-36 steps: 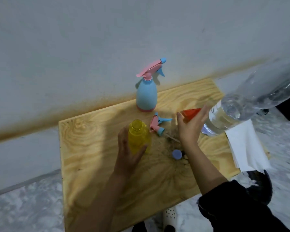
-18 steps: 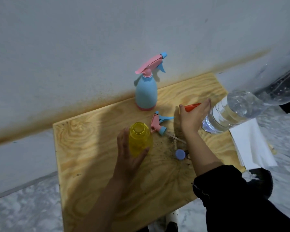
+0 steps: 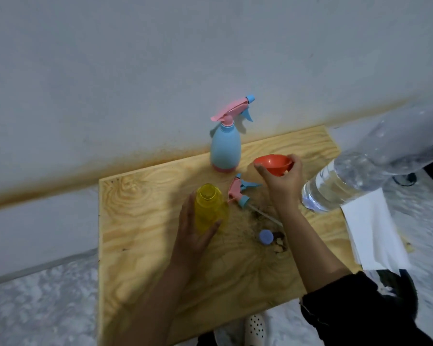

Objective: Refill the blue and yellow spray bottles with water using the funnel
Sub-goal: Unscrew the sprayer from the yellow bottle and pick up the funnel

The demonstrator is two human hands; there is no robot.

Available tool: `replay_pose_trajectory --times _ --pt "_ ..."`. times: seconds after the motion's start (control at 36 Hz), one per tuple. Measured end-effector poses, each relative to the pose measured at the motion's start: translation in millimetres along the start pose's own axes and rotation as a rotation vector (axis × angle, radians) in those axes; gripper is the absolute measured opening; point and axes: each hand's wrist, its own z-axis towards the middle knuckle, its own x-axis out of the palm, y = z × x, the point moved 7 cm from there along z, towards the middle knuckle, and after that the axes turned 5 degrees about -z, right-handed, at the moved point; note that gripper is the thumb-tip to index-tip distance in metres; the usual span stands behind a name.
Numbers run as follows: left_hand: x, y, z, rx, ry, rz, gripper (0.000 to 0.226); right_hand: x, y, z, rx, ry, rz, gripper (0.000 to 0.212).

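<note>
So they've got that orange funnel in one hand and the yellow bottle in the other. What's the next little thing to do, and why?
Probably carry the orange funnel over and seat its spout in the open neck of the yellow bottle. The right hand holds the funnel in the air, the left hand steadies the bottle, and its sprayer head is already off, lying on the board.

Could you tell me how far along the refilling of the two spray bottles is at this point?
Early. Done: the yellow bottle is open, its spray head lying on the board. In hand: the left hand steadies it while the right hand holds the red funnel. Left: seating the funnel, pouring, then the capped blue bottle.
</note>
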Motion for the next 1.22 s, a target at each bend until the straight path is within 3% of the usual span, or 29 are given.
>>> replay_pose_trajectory --times 0.06,0.22,0.36,0.61,1.0,1.22 --pt "-30 -70 -45 0.065 -0.277 0.113 0.088 -29 80 -47 -0.241 0.243 0.201 0.083" --pt "-27 -68 -32 0.046 -0.261 0.113 0.074 -15 115 -85 -0.323 0.499 0.389 0.084" --pt "-23 -62 -24 0.061 -0.288 0.124 0.078 -6 128 -107 -0.304 0.710 0.508 0.076" --pt "-17 -61 -22 0.058 -0.279 0.146 0.076 1 130 -124 -0.346 0.838 0.490 0.077" --pt "-15 -57 -25 -0.079 -0.255 0.147 0.080 6 109 -127 -0.442 0.845 0.316 0.089" --pt "-19 -62 -28 -0.122 -0.320 0.020 0.080 8 111 -130 -0.480 0.884 0.237 0.086"
